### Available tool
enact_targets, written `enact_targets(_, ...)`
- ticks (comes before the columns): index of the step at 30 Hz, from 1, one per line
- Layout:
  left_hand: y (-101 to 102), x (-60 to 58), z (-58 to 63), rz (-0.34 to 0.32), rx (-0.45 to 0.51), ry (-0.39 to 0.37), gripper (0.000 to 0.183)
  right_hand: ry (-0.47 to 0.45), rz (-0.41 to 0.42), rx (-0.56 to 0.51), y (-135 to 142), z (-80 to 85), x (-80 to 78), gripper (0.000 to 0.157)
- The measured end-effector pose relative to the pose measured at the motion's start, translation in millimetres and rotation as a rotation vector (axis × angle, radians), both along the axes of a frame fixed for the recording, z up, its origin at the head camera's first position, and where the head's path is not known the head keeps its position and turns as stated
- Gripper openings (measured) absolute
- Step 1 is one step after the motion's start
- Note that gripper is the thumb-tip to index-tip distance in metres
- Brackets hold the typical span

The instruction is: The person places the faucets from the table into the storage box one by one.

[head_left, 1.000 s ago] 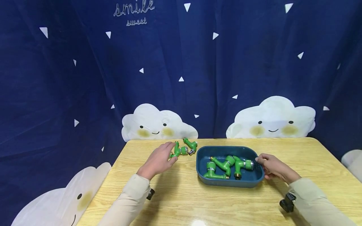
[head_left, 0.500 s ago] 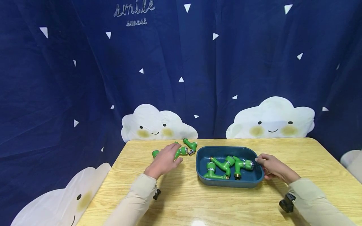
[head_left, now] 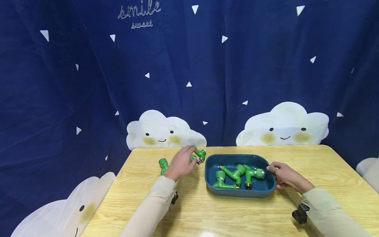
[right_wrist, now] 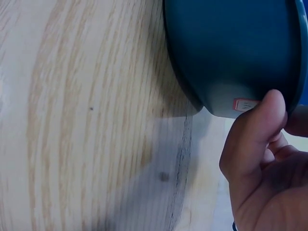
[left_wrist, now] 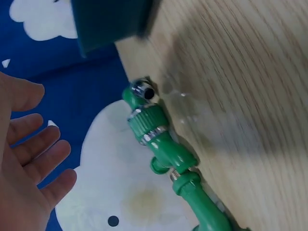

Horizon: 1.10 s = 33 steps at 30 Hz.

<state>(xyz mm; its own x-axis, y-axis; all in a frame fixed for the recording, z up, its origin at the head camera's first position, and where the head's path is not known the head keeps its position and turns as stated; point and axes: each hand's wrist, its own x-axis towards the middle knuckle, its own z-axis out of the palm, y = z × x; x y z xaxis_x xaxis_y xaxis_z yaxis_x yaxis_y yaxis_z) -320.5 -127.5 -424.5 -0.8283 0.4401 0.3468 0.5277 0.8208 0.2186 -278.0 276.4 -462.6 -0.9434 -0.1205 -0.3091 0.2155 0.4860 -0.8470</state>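
My left hand (head_left: 182,163) is above the table's back left, fingers extended and holding nothing. In the left wrist view its fingers are spread apart, beside green taps (left_wrist: 166,149) with silver collars. Just past its fingertips in the head view lies a green tap (head_left: 202,153); another tap (head_left: 193,157) is mostly hidden behind the hand. A further tap (head_left: 163,164) lies left of the wrist. My right hand (head_left: 286,176) pinches the right rim of a dark blue plastic bin (head_left: 237,192), thumb on the rim. Three green taps (head_left: 237,174) with brass ends lie inside the bin.
The bin stands on a light wooden table (head_left: 213,214). Behind the table hangs a dark blue curtain (head_left: 189,59) with white clouds and triangles. A small red-edged label (right_wrist: 244,104) is stuck to the bin's side near my right thumb.
My left hand has moved right and slightly away from me, over the middle loose tap, uncovering the leftmost tap. My right hand and the bin have stayed put.
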Motion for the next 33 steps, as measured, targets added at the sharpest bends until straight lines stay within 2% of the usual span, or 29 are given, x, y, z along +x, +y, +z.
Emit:
enact_targets(7,-0.7,-21.4,-11.1,0.029,-0.146,0.061,0.045,0.005,0.009,0.0,-1.1,-3.0,-1.3,0.027)
enact_targets(15,6.0,-33.9,-22.1,0.033,-0.271,0.004,0.059,0.0,0.017,-0.024,1.9,-4.2,-2.5,0.027)
enact_targets(24,20.4,-44.4,-33.6,0.067,-0.267,-0.046,0.062,-0.007,0.025,-0.029,6.3,-3.4,-1.6,0.027)
enact_targets(30,28.9,-49.8,-35.2,0.079,-0.267,-0.074,0.059,-0.003,0.014,-0.034,4.4,-5.1,-2.7,0.027)
enact_targets(33,30.2,-53.6,-37.8,0.094,-0.298,-0.07,0.058,-0.001,0.025,-0.046,3.3,-6.0,-3.0,0.027)
